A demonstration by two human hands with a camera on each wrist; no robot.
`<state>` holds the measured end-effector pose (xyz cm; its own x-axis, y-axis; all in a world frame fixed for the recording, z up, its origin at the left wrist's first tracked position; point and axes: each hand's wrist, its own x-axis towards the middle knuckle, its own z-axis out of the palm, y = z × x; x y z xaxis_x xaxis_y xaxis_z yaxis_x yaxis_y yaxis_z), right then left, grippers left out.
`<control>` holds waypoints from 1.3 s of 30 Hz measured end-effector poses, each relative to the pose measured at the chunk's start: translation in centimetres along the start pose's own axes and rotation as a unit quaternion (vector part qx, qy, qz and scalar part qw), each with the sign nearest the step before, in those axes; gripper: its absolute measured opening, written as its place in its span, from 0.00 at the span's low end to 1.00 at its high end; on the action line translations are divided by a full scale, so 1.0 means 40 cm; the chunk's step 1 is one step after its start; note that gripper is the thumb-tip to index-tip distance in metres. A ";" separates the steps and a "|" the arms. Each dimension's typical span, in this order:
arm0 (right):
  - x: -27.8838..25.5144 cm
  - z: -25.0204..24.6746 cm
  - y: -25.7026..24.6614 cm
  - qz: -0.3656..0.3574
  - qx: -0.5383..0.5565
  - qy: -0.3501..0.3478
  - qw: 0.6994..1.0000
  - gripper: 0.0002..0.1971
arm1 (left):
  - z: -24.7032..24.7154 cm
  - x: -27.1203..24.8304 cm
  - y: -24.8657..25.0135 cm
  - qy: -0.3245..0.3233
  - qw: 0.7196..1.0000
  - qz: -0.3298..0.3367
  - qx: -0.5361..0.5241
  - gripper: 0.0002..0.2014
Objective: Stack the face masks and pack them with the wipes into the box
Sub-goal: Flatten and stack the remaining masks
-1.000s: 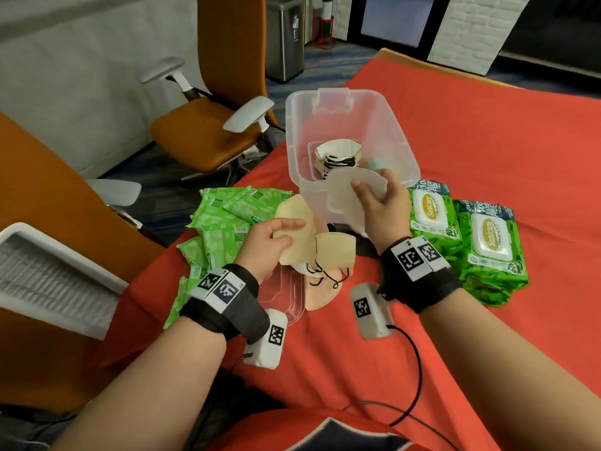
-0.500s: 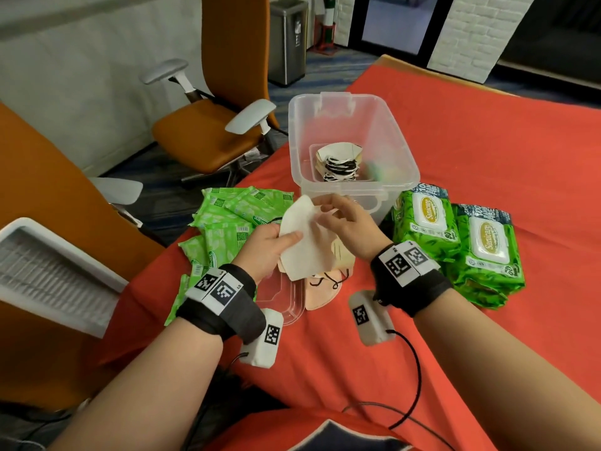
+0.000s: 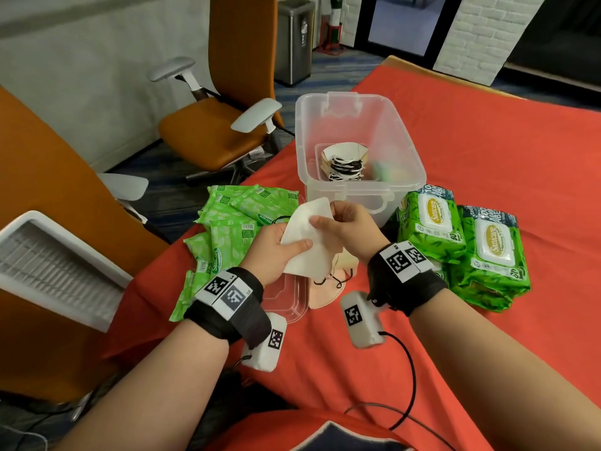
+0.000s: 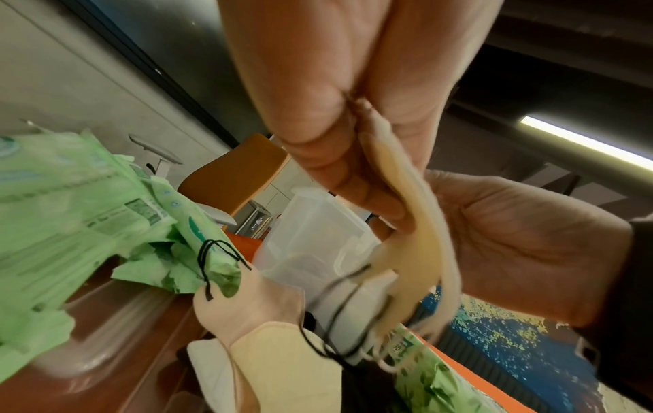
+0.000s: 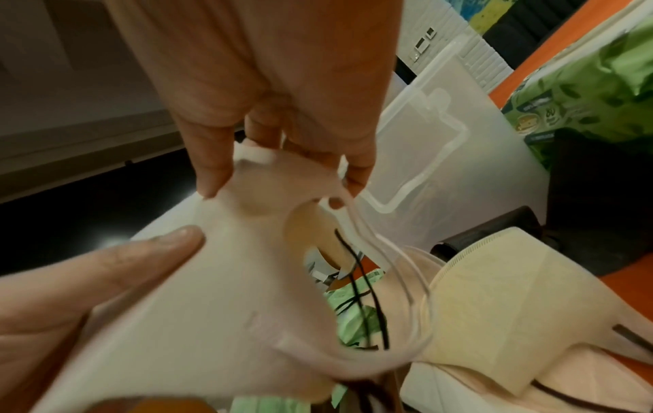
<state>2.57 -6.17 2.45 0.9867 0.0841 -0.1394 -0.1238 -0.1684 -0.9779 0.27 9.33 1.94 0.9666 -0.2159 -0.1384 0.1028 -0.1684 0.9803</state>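
— Both hands pinching? Where are the masks?

— Yes: my left hand [image 3: 276,247] and right hand [image 3: 349,227] pinch the white mask [image 3: 309,236] before the box [image 3: 403,151], above the loose masks [image 3: 328,284].

— Risk?

— Its ear loops [image 4: 339,301] might snag those below.

a white face mask [image 3: 310,236] is held flat at frame centre. more beige masks [image 3: 328,284] lie below it. a stack of masks [image 3: 344,161] sits in the clear box [image 3: 403,151] above. green wipes packs lie left [image 3: 234,222] and right [image 3: 461,236].
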 end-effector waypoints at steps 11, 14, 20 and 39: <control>0.053 -0.022 0.083 -0.038 -0.209 0.069 0.975 0.06 | -0.040 0.011 -0.058 0.008 0.995 0.062 0.075 0.24; 0.067 -0.047 0.174 0.037 -0.410 0.007 0.911 0.18 | -0.066 0.015 -0.094 0.035 0.995 0.012 0.091 0.17; 0.078 -0.032 0.254 0.181 -0.488 0.023 0.854 0.39 | -0.100 0.022 -0.127 0.098 0.989 -0.032 0.103 0.14; 0.061 -0.017 0.135 0.028 -0.159 0.097 0.982 0.12 | -0.043 0.046 -0.151 0.054 0.985 -0.140 0.083 0.21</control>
<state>4.38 -7.54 -3.08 0.9847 -0.1175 -0.1284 -0.1690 -0.4685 -0.8672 1.85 11.62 -4.01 0.9261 -0.0367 -0.3755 0.3375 -0.3641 0.8681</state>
